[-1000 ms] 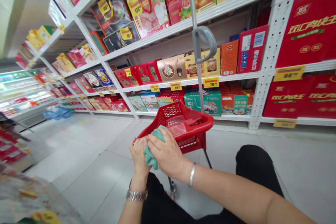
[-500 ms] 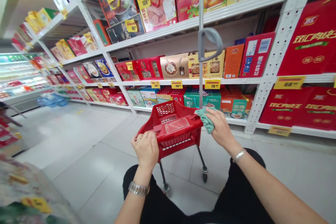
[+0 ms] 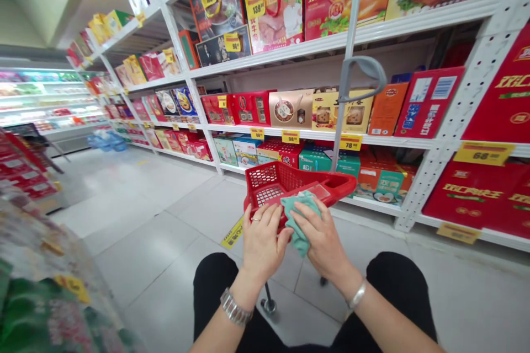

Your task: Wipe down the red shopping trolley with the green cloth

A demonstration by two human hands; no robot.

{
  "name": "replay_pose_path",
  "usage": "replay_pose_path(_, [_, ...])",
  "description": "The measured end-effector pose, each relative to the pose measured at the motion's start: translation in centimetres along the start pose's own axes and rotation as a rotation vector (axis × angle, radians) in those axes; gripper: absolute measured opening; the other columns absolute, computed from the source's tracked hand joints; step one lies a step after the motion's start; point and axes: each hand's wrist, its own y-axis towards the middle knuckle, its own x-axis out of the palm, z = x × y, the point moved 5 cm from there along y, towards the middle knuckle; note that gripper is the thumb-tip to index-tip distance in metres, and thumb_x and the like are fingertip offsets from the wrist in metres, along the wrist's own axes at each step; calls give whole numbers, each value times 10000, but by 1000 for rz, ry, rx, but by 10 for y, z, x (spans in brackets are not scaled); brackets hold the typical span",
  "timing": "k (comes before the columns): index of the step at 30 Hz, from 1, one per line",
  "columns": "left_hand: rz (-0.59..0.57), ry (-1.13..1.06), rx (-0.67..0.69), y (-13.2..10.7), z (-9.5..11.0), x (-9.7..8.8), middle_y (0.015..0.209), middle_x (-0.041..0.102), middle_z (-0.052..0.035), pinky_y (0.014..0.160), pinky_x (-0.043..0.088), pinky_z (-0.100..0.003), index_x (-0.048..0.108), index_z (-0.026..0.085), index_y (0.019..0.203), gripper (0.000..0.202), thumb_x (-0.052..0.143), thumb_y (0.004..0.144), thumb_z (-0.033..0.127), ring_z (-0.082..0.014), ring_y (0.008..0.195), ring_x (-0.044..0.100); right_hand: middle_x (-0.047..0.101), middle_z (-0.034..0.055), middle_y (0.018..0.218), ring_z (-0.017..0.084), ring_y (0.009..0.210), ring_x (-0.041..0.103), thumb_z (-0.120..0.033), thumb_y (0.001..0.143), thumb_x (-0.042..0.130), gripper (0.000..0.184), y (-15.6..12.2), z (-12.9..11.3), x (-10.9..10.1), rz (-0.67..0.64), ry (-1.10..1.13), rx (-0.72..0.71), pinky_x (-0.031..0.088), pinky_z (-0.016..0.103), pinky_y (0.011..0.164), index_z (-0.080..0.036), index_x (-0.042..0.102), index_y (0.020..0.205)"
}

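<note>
A small red plastic shopping cart (image 3: pixel 343 186) with a perforated basket stands in front of my knees, turned at an angle. My left hand (image 3: pixel 264 240) is closed over its near left edge, fingers over the rim. In my right hand (image 3: pixel 325 242) is a light green cloth (image 3: pixel 298 238), pressed against the middle of the cart's handle side. Both hands are close together. The cloth and my fingers cover part of the handle and its clear panel. A grey pole (image 3: pixel 350 16) with a loop grip (image 3: pixel 375 74) rises behind the basket.
White shelves (image 3: pixel 265 58) with boxed foods and yellow price tags run along the far side. Stacked red boxes (image 3: pixel 459 187) are at right. Blurred goods (image 3: pixel 45 298) lie at lower left. Tiled floor (image 3: pixel 165 231) bears a yellow floor sticker (image 3: pixel 232 233). Blue-wrapped items (image 3: pixel 107 140) sit farther back.
My right hand has moved the cloth left, from the handle's right end to its middle. The cart has turned, its right end swinging right and away. My view has shifted left.
</note>
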Motion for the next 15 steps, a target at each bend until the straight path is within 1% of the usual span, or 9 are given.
replay_pose_path(2, [-22,-10,-35,2,-17,0,1318,685,-117,1187,236,-629,668,226,1254,392,417,982,357,-302,1293,558,616,87,1379,318,1417,392,-174,944,523,421,0,25,-12,21,-33,36,409,606,1125,-268,620,1343])
replay_pose_path(4, [-39,-27,-82,5,-31,2,1370,655,-115,1183,224,-676,663,234,1272,425,345,1004,319,-302,1369,503,606,94,1383,316,1386,428,-174,946,499,416,0,61,-27,59,-82,116,393,617,1132,-266,627,1331])
replay_pose_path(6, [-53,-57,-87,8,-35,8,1454,584,-129,1180,232,-683,605,217,1355,465,296,1015,287,-296,1445,416,600,105,1382,313,1346,468,-172,944,479,417,2,92,-38,82,-120,193,372,633,1139,-258,629,1323])
replay_pose_path(7, [-54,-68,-77,8,-34,12,1497,538,-141,1183,238,-675,557,201,1407,481,288,1018,289,-295,1476,365,601,111,1378,316,1336,478,-173,944,472,418,2,100,-41,89,-130,213,367,642,1138,-251,630,1322])
replay_pose_path(8, [-54,-75,-61,8,-32,15,1535,488,-155,1187,243,-663,497,182,1458,500,286,1023,306,-296,1500,317,603,116,1375,321,1341,473,-175,945,469,416,3,102,-41,94,-134,220,364,650,1137,-246,630,1322])
replay_pose_path(9, [-55,-78,-40,8,-27,18,1562,445,-171,1192,246,-649,435,160,1499,527,286,1028,341,-298,1516,277,603,117,1375,329,1365,449,-179,947,472,414,4,98,-40,100,-133,215,363,654,1136,-244,629,1324])
replay_pose_path(10, [-55,-80,-12,8,-22,21,1577,415,-185,1198,247,-633,381,138,1528,565,287,1031,391,-300,1526,250,601,116,1380,335,1399,412,-182,948,479,413,4,87,-37,105,-127,196,365,655,1137,-245,626,1329])
replay_pose_path(13, [-41,-83,72,7,-7,27,1583,391,-218,1214,236,-598,301,92,1556,726,284,1007,567,-308,1540,198,596,93,1403,337,1477,301,-179,944,513,445,-1,35,-20,61,-73,73,379,646,1138,-268,592,1374])
replay_pose_path(15, [-25,-90,96,6,-1,28,1577,397,-226,1213,244,-587,294,93,1559,787,257,985,630,-309,1539,201,605,79,1399,329,1487,290,-172,947,517,471,-4,5,-10,0,-30,-8,396,635,1133,-276,564,1403])
